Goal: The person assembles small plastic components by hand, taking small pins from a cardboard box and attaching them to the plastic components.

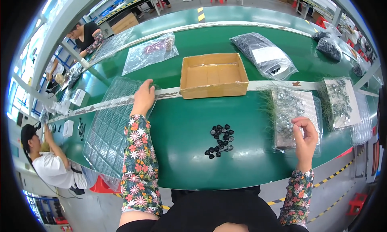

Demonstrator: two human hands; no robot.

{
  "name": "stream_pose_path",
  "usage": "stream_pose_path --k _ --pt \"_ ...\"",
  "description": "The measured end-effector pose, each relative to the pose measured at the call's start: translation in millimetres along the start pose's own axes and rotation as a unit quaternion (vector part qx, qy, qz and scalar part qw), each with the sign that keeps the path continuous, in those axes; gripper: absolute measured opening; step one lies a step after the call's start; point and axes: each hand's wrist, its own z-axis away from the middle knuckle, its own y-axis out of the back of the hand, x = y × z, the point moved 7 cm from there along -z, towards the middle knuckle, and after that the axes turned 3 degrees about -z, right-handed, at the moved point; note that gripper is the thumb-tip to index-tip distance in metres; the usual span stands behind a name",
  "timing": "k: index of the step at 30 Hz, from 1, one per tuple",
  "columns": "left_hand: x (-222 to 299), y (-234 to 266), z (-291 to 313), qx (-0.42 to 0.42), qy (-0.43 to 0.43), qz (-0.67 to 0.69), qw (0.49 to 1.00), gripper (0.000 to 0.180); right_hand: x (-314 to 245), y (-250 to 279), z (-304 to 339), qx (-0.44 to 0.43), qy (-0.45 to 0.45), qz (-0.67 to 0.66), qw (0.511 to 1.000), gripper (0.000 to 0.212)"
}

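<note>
My left hand [143, 98] rests at the right edge of a clear plastic blister tray [107, 129] with a grid of pockets, its fingers partly stretched out. On the right, my right hand [305, 138] has its thumb and forefinger pinched together above a pile of small silvery parts with thin wire-like strands [284, 111]. Whatever is between those fingertips is too small to make out. The pile lies on a light flat board [304, 103] over clear plastic. Between my hands, several small black round knob-like pieces [219, 140] lie loose on the green table [185, 159].
A shallow open cardboard box [213, 91] stands ahead at the middle. Behind it lie a flat clear bag [149, 54] and a bag of dark parts [262, 52]. Another board of silvery parts [340, 103] sits far right. Two people [50, 163] work at the left.
</note>
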Motion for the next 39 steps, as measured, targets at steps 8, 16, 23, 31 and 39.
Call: stream_pose_path --k 8,16,23,31,39 --pt "-14 107 20 0.239 0.034 0.05 0.969 0.019 9 9 -9 0.011 -0.039 -0.102 0.994 0.001" --pt "85 66 90 0.143 -0.01 0.307 0.941 0.02 -1 25 -14 0.072 0.0 -0.08 0.994 0.003" --pt "154 28 131 0.0 -0.086 0.352 0.932 0.02 2 3 -23 0.074 -0.066 -0.191 0.977 0.006" --pt "194 22 148 -0.069 -0.157 0.401 0.9 0.016 -9 -22 -24 -0.005 -0.151 -0.299 0.942 0.006" --pt "209 26 156 -0.089 -0.145 0.527 0.833 0.02 -34 -123 8 -0.234 -0.296 -0.447 0.811 0.01"
